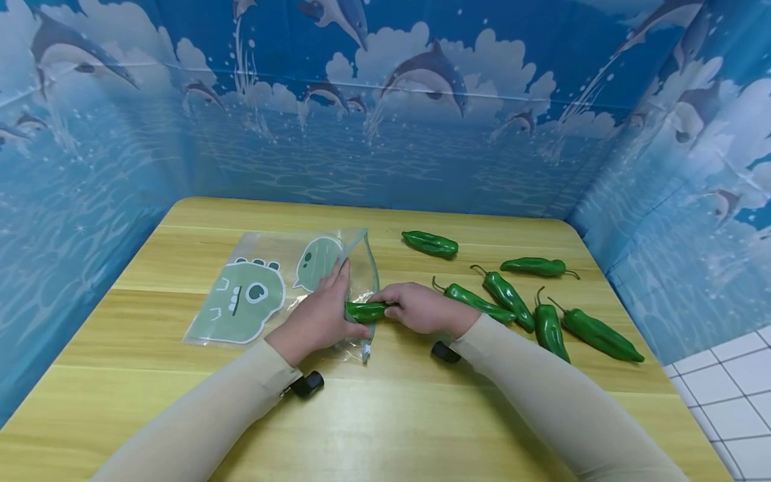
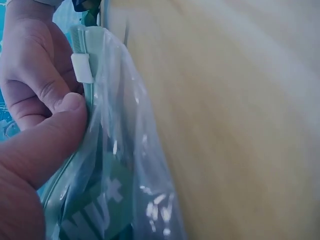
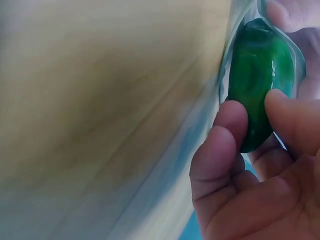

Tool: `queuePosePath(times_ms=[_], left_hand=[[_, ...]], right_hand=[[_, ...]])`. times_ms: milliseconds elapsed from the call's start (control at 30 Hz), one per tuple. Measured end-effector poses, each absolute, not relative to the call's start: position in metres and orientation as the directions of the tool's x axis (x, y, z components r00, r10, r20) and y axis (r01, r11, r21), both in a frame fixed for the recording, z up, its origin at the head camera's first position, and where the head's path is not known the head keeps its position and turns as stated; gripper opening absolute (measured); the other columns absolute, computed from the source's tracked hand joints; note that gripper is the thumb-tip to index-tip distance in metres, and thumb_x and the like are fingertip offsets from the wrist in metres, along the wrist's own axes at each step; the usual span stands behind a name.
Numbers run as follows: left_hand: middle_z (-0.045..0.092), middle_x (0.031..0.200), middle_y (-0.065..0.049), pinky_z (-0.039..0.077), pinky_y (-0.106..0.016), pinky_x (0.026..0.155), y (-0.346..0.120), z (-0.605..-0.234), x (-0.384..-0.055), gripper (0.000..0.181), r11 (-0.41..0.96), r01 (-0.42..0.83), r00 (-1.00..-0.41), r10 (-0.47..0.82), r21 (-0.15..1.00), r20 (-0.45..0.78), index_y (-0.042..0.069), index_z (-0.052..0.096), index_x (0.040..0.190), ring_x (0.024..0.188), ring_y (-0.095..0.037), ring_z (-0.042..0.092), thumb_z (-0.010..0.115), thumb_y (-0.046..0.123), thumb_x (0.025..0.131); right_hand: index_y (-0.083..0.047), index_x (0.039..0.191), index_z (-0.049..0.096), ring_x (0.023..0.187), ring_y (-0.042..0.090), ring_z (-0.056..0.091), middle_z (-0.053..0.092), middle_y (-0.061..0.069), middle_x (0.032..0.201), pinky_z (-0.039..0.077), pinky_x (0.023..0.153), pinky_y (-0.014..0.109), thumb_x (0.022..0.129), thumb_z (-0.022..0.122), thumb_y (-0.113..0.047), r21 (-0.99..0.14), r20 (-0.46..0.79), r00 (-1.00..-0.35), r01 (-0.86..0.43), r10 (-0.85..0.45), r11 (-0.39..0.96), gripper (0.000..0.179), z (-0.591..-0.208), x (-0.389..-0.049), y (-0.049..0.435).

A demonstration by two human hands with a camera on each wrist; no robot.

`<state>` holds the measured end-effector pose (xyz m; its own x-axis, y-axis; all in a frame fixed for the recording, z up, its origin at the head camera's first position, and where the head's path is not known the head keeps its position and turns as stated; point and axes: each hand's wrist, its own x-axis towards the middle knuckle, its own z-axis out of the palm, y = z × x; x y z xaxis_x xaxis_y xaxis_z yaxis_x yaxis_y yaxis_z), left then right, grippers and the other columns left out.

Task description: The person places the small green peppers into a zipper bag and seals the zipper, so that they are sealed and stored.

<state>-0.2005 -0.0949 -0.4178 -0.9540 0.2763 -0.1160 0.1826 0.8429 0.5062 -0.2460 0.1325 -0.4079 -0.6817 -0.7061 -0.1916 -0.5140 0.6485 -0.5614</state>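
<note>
A clear zip bag [image 1: 289,237] with green cartoon prints lies flat on the table, its mouth facing right. My left hand [image 1: 322,314] lies over the bag near the mouth and holds its rim, the thumb [image 2: 70,107] against the zip edge below the white slider [image 2: 82,68]. With thumb and fingers, my right hand [image 1: 418,308] pinches one end of a green pepper [image 3: 260,75]. The pepper's other end is inside the bag's parted mouth, partly covered by the film.
Several more green peppers [image 1: 602,335] lie spread over the right side of the wooden table [image 1: 385,428], one pepper [image 1: 430,244] apart at the back. A blue dolphin-print curtain [image 1: 385,161] encloses the back and sides. White tiles [image 1: 735,381] show at the right.
</note>
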Motion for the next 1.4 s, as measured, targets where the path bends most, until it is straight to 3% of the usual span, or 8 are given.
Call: queuePosePath(times_ms=[200,467,700,867,1000,1167,1400], left_hand=[[-0.011,0.179,-0.005,0.050,-0.055,0.112,-0.096,-0.419,-0.202,0.145,0.838,0.177,-0.954,0.275,0.517,-0.118,0.012,-0.008,0.170,0.163,-0.040,0.016,0.091,0.059,0.075],[-0.014,0.178,-0.004,0.049,-0.053,0.114,-0.096,-0.420,-0.204,0.146,0.821,0.166,-0.953,0.276,0.546,-0.126,0.015,-0.011,0.170,0.163,-0.037,0.015,0.093,0.055,0.075],[-0.016,0.178,-0.003,0.052,-0.052,0.110,-0.097,-0.417,-0.202,0.144,0.810,0.176,-0.952,0.284,0.560,-0.111,0.013,-0.009,0.170,0.158,-0.040,0.030,0.093,0.051,0.076],[-0.015,0.178,-0.006,0.049,-0.053,0.115,-0.098,-0.419,-0.204,0.139,0.810,0.206,-0.948,0.305,0.548,-0.094,0.008,-0.007,0.170,0.162,-0.040,0.019,0.091,0.047,0.079],[-0.015,0.178,-0.006,0.037,-0.063,0.121,-0.098,-0.420,-0.204,0.137,0.817,0.206,-0.948,0.302,0.539,-0.096,0.008,-0.006,0.170,0.163,-0.042,0.011,0.090,0.044,0.078],[-0.017,0.178,-0.004,0.023,-0.083,0.115,-0.099,-0.419,-0.203,0.137,0.827,0.172,-0.955,0.274,0.535,-0.117,0.010,-0.007,0.170,0.164,-0.039,0.008,0.089,0.041,0.077],[-0.017,0.178,-0.006,0.026,-0.081,0.116,-0.102,-0.419,-0.199,0.137,0.821,0.174,-0.955,0.276,0.544,-0.109,0.008,-0.008,0.169,0.165,-0.036,0.009,0.088,0.040,0.077]], right_hand=[[-0.019,0.145,0.063,0.139,0.025,0.059,0.066,0.004,0.144,0.047,0.117,0.050,0.108,0.054,-0.004,-0.564,-0.206,-0.686,-0.500,-0.698,0.657,0.041,-0.409,-0.245,0.131],[-0.020,0.143,0.063,0.134,0.021,0.061,0.068,0.002,0.140,0.049,0.114,0.049,0.108,0.054,-0.006,-0.586,-0.187,-0.682,-0.500,-0.707,0.637,0.039,-0.411,-0.244,0.127],[-0.020,0.140,0.065,0.125,0.018,0.064,0.071,0.001,0.133,0.052,0.110,0.048,0.108,0.054,-0.005,-0.582,-0.168,-0.682,-0.515,-0.712,0.630,0.037,-0.415,-0.246,0.125],[-0.020,0.144,0.063,0.132,0.021,0.063,0.069,0.002,0.138,0.050,0.113,0.048,0.109,0.053,-0.006,-0.579,-0.180,-0.683,-0.508,-0.708,0.638,0.039,-0.412,-0.246,0.122],[-0.019,0.145,0.063,0.133,0.022,0.062,0.069,0.003,0.138,0.050,0.113,0.048,0.109,0.053,-0.006,-0.577,-0.189,-0.689,-0.499,-0.700,0.647,0.040,-0.409,-0.243,0.120],[-0.018,0.143,0.064,0.133,0.023,0.063,0.070,0.004,0.137,0.051,0.113,0.047,0.108,0.054,-0.005,-0.564,-0.187,-0.691,-0.507,-0.698,0.652,0.039,-0.408,-0.242,0.117],[-0.017,0.143,0.066,0.134,0.024,0.063,0.070,0.005,0.139,0.050,0.114,0.048,0.107,0.057,-0.006,-0.567,-0.184,-0.698,-0.500,-0.692,0.655,0.038,-0.406,-0.240,0.115]])
